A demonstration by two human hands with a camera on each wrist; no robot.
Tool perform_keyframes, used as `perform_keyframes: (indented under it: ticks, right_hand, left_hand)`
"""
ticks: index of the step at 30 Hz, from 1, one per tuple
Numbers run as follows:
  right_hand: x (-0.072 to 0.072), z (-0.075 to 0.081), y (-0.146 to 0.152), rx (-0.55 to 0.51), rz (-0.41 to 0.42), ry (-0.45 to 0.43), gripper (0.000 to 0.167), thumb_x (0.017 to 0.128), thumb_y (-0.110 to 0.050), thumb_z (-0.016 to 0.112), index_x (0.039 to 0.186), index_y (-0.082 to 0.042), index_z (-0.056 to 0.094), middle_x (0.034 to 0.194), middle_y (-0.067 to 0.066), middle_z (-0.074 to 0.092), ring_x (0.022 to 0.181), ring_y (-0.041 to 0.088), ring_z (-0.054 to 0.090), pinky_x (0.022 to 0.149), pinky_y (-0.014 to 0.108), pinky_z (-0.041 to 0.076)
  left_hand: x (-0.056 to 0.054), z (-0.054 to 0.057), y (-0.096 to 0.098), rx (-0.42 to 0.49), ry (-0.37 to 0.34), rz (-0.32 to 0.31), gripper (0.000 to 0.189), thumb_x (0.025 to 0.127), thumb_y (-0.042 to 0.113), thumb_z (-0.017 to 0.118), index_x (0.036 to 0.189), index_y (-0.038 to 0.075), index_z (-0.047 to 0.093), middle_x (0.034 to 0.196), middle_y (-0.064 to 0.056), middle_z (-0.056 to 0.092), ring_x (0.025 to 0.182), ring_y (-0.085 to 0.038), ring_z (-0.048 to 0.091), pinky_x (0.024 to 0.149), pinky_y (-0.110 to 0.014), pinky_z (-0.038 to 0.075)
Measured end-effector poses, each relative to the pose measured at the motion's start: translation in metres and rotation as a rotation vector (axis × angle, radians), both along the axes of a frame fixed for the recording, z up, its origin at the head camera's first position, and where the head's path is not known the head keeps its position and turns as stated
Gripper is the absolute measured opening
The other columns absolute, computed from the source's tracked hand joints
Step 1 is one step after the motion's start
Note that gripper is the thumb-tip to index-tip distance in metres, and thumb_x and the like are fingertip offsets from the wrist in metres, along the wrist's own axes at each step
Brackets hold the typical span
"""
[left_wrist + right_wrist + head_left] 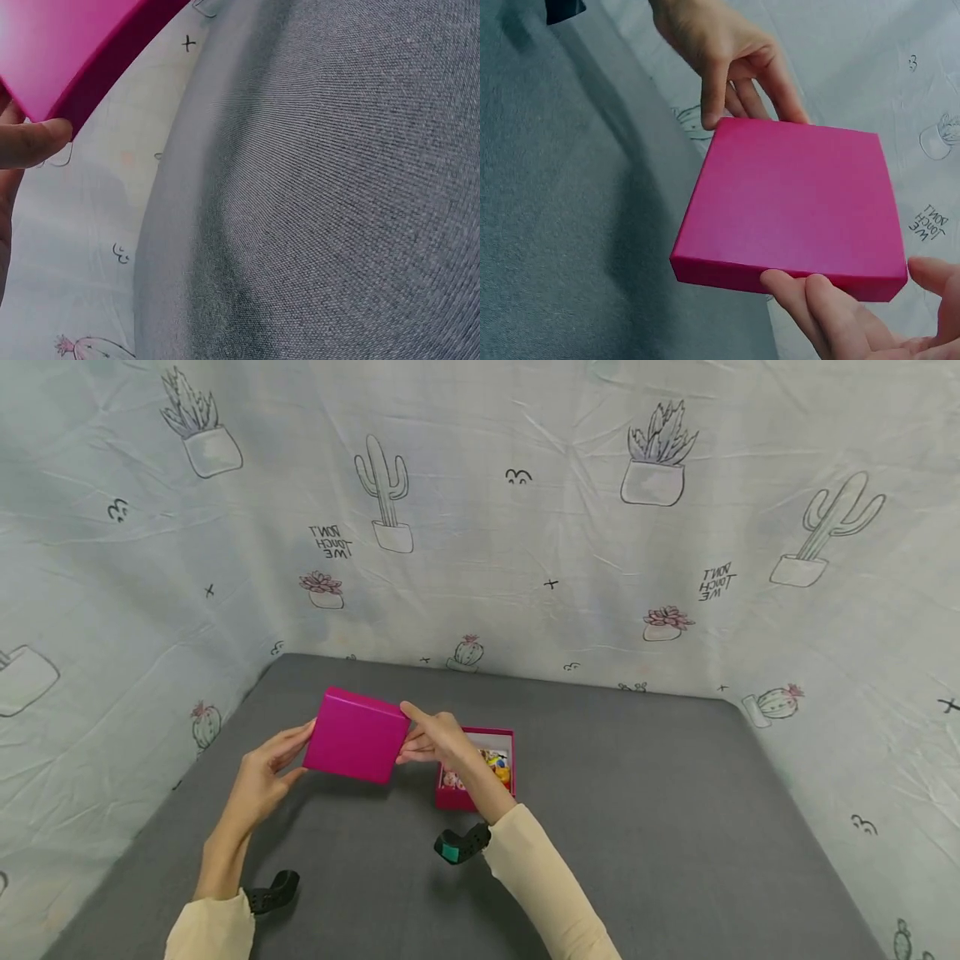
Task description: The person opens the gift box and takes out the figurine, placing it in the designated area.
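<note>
A square magenta box lid [357, 737] is held up off the table, tilted, between both hands. My left hand [261, 777] grips its left edge, the thumb at the lower corner. On the opposite edge my right hand [438, 739] holds the lid, one finger by the upper corner and others along the side. The right wrist view shows the lid's smooth top [791, 199] and both hands at its opposite edges. Behind my right hand and forearm stands the open magenta box [456, 799], partly hidden, with small colourful items [497, 764] inside.
A grey cloth-covered table [637, 827] lies under the hands. White fabric with printed cacti [480, 527] hangs behind it and at both sides. Each wrist wears a black band, one of them the right band [461, 845].
</note>
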State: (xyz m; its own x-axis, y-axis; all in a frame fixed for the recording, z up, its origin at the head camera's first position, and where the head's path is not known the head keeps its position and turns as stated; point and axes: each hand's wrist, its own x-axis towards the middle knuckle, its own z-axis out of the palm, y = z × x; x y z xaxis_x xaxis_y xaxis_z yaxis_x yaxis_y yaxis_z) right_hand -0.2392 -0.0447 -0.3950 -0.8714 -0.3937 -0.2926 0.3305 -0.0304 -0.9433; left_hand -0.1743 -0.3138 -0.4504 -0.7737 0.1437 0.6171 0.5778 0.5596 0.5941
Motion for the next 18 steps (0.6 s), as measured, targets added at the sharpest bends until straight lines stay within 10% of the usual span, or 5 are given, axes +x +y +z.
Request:
perform_keyframes:
  ticks: [8,18]
  right_hand:
    - [0.005,-0.005,-0.002,-0.012,-0.025,0.055,0.046,0.093,-0.029,0.065,0.098,0.017,0.063,0.074,0.016,0.068,0.068,0.022,0.070,0.076,0.035,0.057]
    - [0.016,-0.017,-0.010,-0.090,-0.119,0.132,0.039,0.089,-0.022,0.070,0.097,0.015,0.062,0.101,0.023,0.062,0.097,0.035,0.067,0.088,0.045,0.052]
  left_hand:
    - [0.005,-0.002,-0.003,-0.065,-0.054,0.007,0.072,0.061,-0.029,0.073,0.128,-0.007,0.056,0.129,-0.027,0.052,0.118,0.013,0.042,0.090,-0.003,0.039]
    - [0.011,0.017,0.001,0.120,-0.275,0.095,0.030,0.094,0.010,0.062,0.119,-0.008,0.063,0.121,-0.014,0.061,0.103,0.013,0.053,0.081,-0.005,0.045]
